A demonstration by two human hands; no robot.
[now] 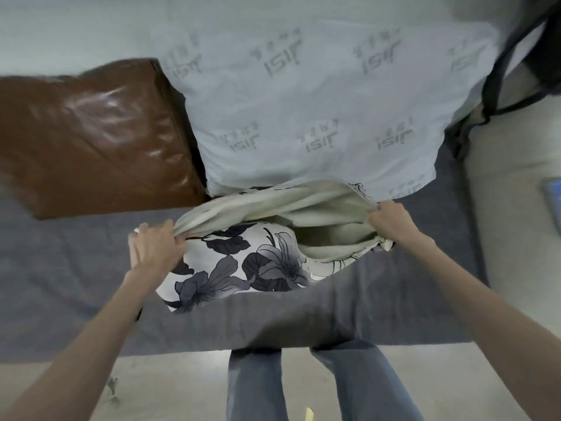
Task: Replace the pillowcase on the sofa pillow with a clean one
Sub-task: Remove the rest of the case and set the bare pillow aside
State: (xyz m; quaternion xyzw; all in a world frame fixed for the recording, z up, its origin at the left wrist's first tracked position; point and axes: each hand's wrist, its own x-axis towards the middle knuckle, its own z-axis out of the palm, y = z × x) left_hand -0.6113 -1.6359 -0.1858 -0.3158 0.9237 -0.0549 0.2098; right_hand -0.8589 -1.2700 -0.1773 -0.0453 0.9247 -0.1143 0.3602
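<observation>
Both hands, left [154,249] and right [391,221], each grip pinching the floral pillowcase [243,262] mouth wide, cream lining inside.

Pillowcase [243,262] lies on sofa seat [76,268], before pillow [303,101].

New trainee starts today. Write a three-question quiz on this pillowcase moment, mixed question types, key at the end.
1. True or false: both hands grip the floral pillowcase.
2. What lies left of the pale printed pillow? A brown leather cushion; B folded blanket; C basket.
3. Fill in: the case mouth is held ____.

Key: 1 true, the left hand and right hand each hold an edge; 2 A, the brown leather cushion; 3 open.
</observation>
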